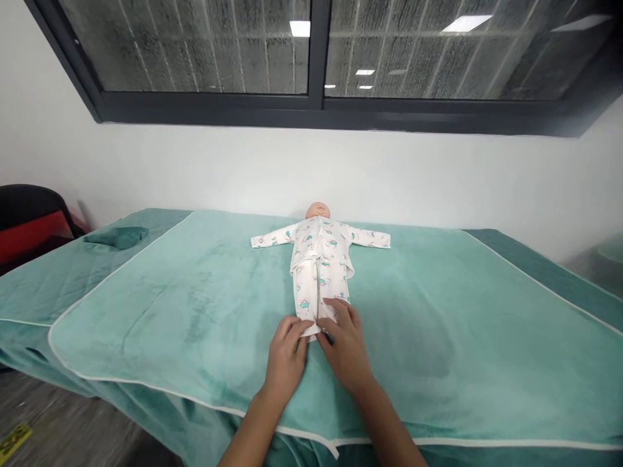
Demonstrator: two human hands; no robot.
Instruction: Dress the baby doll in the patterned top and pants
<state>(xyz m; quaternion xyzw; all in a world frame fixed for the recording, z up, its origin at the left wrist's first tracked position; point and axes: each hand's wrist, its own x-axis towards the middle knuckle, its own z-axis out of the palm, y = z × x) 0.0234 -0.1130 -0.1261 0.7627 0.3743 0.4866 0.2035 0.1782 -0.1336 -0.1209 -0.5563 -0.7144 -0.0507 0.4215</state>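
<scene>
A baby doll point(318, 210) lies on its back on the green cover, its head toward the wall. It wears a white patterned top point(321, 237) with both sleeves stretched out sideways, and matching trousers point(306, 285). My left hand point(286, 355) pinches the hem of the trouser leg on the left. Beside it, my right hand point(346, 344) has its fingers bent over the lower end of the other leg, thumb and fingertips at the fabric near the inner edges. The doll's feet are not visible, and my right fingers hide part of that cuff.
The green cover point(195, 324) with white piping spreads across the bed. A face opening point(117, 237) lies at the left end. A black and red chair point(34, 224) stands far left. Behind the bed rise a white wall point(204, 165) and a dark-framed window point(316, 110).
</scene>
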